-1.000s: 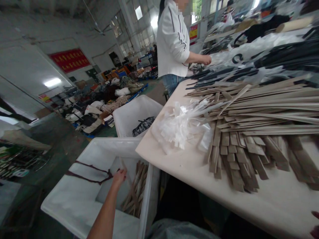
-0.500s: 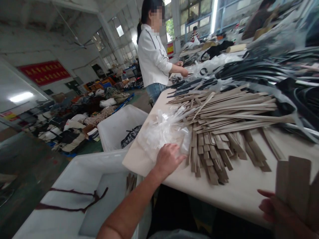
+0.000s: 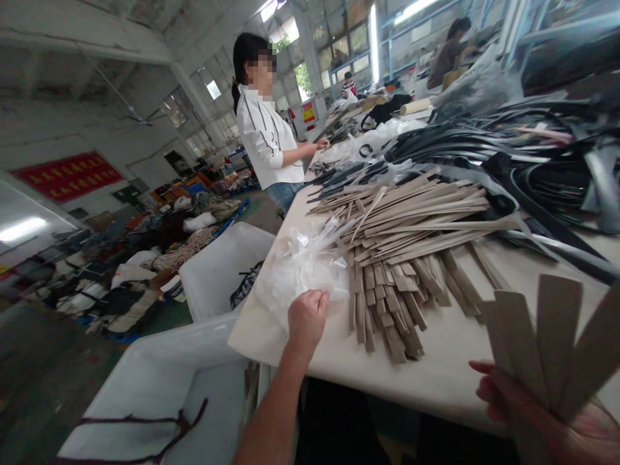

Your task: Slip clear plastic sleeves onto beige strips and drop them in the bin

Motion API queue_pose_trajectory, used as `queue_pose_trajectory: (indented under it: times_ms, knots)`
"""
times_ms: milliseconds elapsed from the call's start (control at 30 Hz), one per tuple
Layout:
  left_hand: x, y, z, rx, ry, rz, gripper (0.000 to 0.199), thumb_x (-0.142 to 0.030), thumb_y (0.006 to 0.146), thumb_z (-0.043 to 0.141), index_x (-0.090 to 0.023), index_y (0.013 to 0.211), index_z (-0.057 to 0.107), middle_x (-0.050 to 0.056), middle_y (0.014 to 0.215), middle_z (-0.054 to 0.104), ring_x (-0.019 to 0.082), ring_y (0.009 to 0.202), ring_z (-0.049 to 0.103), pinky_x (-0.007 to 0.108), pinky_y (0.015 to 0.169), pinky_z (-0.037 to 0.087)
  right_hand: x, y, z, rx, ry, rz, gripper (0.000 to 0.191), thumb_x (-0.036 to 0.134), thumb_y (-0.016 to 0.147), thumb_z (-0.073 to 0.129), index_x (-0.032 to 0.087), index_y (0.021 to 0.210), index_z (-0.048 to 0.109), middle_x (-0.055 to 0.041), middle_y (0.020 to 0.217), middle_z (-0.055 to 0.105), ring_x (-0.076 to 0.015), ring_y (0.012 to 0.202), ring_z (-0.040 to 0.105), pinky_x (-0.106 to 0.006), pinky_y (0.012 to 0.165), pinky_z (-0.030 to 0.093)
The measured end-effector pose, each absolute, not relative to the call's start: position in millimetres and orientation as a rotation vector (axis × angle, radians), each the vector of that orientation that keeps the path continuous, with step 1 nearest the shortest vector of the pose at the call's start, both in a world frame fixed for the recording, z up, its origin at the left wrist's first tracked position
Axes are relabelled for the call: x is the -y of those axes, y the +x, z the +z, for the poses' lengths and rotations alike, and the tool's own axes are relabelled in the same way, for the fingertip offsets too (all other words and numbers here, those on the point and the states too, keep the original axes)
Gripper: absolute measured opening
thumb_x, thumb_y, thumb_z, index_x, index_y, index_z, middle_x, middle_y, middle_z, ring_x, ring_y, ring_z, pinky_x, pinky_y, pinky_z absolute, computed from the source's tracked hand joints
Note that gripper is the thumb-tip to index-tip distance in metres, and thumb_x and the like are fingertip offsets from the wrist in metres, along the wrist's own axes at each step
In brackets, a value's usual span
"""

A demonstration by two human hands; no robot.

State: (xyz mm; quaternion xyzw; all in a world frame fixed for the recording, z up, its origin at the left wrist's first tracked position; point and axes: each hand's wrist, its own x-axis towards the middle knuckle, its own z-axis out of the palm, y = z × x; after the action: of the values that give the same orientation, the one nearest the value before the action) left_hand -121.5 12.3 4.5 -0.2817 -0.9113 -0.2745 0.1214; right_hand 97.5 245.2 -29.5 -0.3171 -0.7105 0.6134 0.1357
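My left hand (image 3: 307, 318) is closed at the near edge of a crumpled heap of clear plastic film (image 3: 301, 270), its fingers pinched on the film. In my right hand (image 3: 537, 413), at the lower right, several flat taupe strips (image 3: 559, 329) are spread like a fan, their rounded ends pointing up. Between my hands a large pile of similar taupe strips (image 3: 426, 216) lies on the pale tabletop (image 3: 349, 368), with shorter ends (image 3: 394, 316) pointing towards me.
Black strips and bands (image 3: 455, 142) cover the table's far right. Left of the table stand two white bins (image 3: 145, 361), the nearer with dark red straps (image 3: 181, 423) in it. Across the table's far left a person in a white jacket (image 3: 266, 132) works. Heaped goods (image 3: 130, 278) lie on the floor.
My left hand's fingers have closed from a looser, spread pose onto the plastic film. My right hand has come further into view, and the strips in it are fanned wider. The view has shifted.
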Motion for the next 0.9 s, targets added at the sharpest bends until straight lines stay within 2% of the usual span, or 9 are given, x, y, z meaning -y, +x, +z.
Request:
queue_pose_trajectory:
  times_ms: [100, 200, 300, 367, 500, 633, 733, 800, 900]
  knots:
    - [-4.3, -104.1, 14.9, 2.574, -0.818, -1.238, 0.026, -0.029, 0.093, 0.048, -0.019, 0.099, 0.071, 0.007, 0.096, 0.074, 0.017, 0.090, 0.067, 0.028, 0.083, 0.048, -238.4, 94.3, -18.8, 2.070, -0.901, 1.905, 0.046, 0.070, 0.073, 0.060, 0.025, 0.077, 0.073, -0.0086, 0.062, 0.067, -0.0274, 0.056, 0.065, -0.036, 0.050, 0.055]
    - [-1.3, -92.1, 18.1, 2.505, -0.734, -1.544, 0.022, -0.031, 0.090, 0.054, -0.021, 0.098, 0.072, 0.004, 0.090, 0.075, 0.017, 0.084, 0.068, 0.027, 0.079, 0.051, -221.6, 76.9, -0.7, 2.161, -0.685, 1.961, 0.049, 0.069, 0.079, 0.054, 0.024, 0.087, 0.073, -0.0057, 0.064, 0.067, -0.0237, 0.056, 0.061, -0.035, 0.053, 0.051]
    - [-1.7, -88.0, 17.1, 2.506, -0.864, -1.366, 0.016, -0.027, 0.088, 0.058, -0.021, 0.092, 0.073, 0.003, 0.087, 0.075, 0.017, 0.082, 0.068, 0.027, 0.078, 0.050, -200.5, 44.1, 19.7, 2.316, -0.382, 2.016, 0.050, 0.063, 0.081, 0.056, 0.020, 0.100, 0.071, -0.0047, 0.064, 0.067, -0.0237, 0.065, 0.062, -0.035, 0.066, 0.050]
    - [-3.4, -87.7, 15.8, 2.500, -1.008, -1.171, 0.015, -0.025, 0.088, 0.058, -0.020, 0.088, 0.073, 0.004, 0.082, 0.074, 0.017, 0.078, 0.067, 0.027, 0.075, 0.049, -187.6, 19.2, 31.7, 2.420, -0.222, 1.987, 0.047, 0.058, 0.084, 0.053, 0.017, 0.097, 0.071, -0.0026, 0.056, 0.063, -0.0213, 0.062, 0.060, -0.031, 0.062, 0.047]
    - [-6.7, -89.7, 13.1, 2.525, -1.093, -0.959, 0.018, -0.025, 0.087, 0.058, -0.020, 0.076, 0.071, 0.005, 0.070, 0.069, 0.018, 0.070, 0.064, 0.028, 0.067, 0.047, -171.1, -20.7, 45.8, 2.452, -0.055, 1.947, 0.037, 0.052, 0.080, 0.060, 0.017, 0.072, 0.066, -0.0005, 0.053, 0.060, -0.0151, 0.051, 0.053, -0.025, 0.051, 0.040]
    - [-0.2, -93.5, 11.7, 2.527, -1.025, -1.112, 0.013, -0.026, 0.085, 0.059, -0.022, 0.086, 0.071, 0.007, 0.084, 0.071, 0.020, 0.082, 0.064, 0.031, 0.078, 0.048, -167.5, -33.9, 48.3, 2.427, -0.080, 1.936, 0.038, 0.052, 0.080, 0.060, 0.016, 0.074, 0.067, 0.0002, 0.051, 0.059, -0.0133, 0.047, 0.051, -0.024, 0.047, 0.039]
    - [13.2, -93.1, 13.7, 2.507, -0.768, -1.352, 0.021, -0.034, 0.081, 0.065, -0.022, 0.098, 0.069, 0.007, 0.095, 0.071, 0.021, 0.089, 0.063, 0.032, 0.083, 0.047, -167.4, -27.0, 50.6, 2.409, -0.122, 1.890, 0.038, 0.050, 0.081, 0.058, 0.015, 0.081, 0.071, -0.0004, 0.052, 0.059, -0.0144, 0.049, 0.054, -0.025, 0.050, 0.042]
    - [21.8, -88.6, 14.8, 2.575, -0.584, -1.654, 0.033, -0.049, 0.084, 0.058, -0.018, 0.084, 0.070, 0.006, 0.079, 0.070, 0.019, 0.074, 0.062, 0.030, 0.072, 0.047, -166.7, -18.8, 54.0, 2.409, -0.117, 1.838, 0.035, 0.046, 0.083, 0.056, 0.015, 0.089, 0.072, -0.0007, 0.054, 0.061, -0.0154, 0.052, 0.056, -0.025, 0.052, 0.044]
    - [26.1, -74.1, 10.9, 2.641, -0.394, -2.545, 0.071, -0.071, 0.086, 0.030, -0.014, 0.066, 0.068, 0.009, 0.062, 0.067, 0.015, 0.054, 0.059, 0.026, 0.056, 0.043, -164.5, -7.3, 58.9, 2.459, 0.010, 1.713, 0.029, 0.034, 0.085, 0.051, 0.016, 0.089, 0.073, -0.0009, 0.058, 0.062, -0.0150, 0.051, 0.058, -0.024, 0.050, 0.043]
